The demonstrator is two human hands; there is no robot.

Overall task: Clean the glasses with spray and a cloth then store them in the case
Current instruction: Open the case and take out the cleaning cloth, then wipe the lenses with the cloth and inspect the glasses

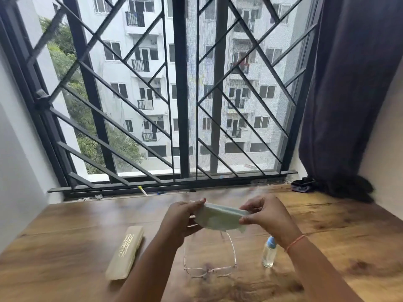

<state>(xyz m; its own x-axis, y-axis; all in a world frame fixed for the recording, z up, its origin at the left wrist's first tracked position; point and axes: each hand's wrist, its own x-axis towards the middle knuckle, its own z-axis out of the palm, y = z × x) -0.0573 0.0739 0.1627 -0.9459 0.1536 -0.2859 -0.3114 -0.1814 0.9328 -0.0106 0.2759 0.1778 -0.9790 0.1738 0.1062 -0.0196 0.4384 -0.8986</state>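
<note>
1. The left hand (pixel 183 216) and the right hand (pixel 263 212) are raised above a brown wooden surface (pixel 76 225), and a pale green soft cloth (pixel 218 216) is stretched between them.
2. The left hand grips the cloth's left edge, with the fingers curled under it and the thumb on top.
3. The right hand pinches the cloth's right edge between thumb and fingertips. A thin orange thread bracelet (pixel 295 242) circles its wrist.
4. The thin-rimmed clear glasses (pixel 209 270) lie on the surface directly below the cloth. Their arms are unfolded and point away from the person, and the lenses are on the near side. Neither hand touches them.
5. A long cream plastic case with gold lettering (pixel 125 252) lies closed on the surface to the left of the glasses, near them but apart, angled slightly.
6. A small clear spray bottle with a light blue cap (pixel 269 253) stands upright to the right of the glasses, just beside the right wrist.
7. Beyond the surface is a window with a black metal grille (pixel 181 94), with white apartment blocks and trees outside.
8. A dark purple curtain (pixel 349 94) hangs at the right, and a small dark bundle (pixel 302 185) sits at the far right corner of the surface next to it.
9. A slim item with a yellow tip (pixel 142 190) lies on the window ledge; what it is cannot be told.
</note>
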